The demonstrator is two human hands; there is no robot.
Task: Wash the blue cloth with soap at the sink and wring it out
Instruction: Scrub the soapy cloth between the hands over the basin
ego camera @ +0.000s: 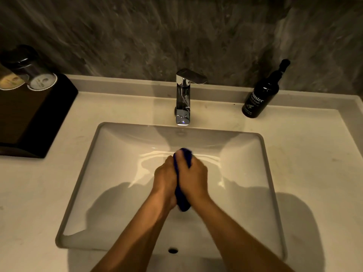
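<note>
White vanity counter (306,154), rectangular sink (125,173), chrome faucet (183,99) at back, hand wash bottle (261,97) right. Left hand (165,181) and right hand (193,178) both clamp the bunched blue cloth (182,199) over the basin, palms together.

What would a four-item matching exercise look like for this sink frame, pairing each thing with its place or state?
Column 1:
1. blue cloth
2. hand wash bottle
3. faucet
4. dark tray

Column 2:
A. on the counter at the far left, carrying capped glasses
B. squeezed between the left hand and right hand over the basin
C. standing on the counter to the right of the tap
D. chrome, centred behind the basin

Pairs: 1-B, 2-C, 3-D, 4-A
</note>
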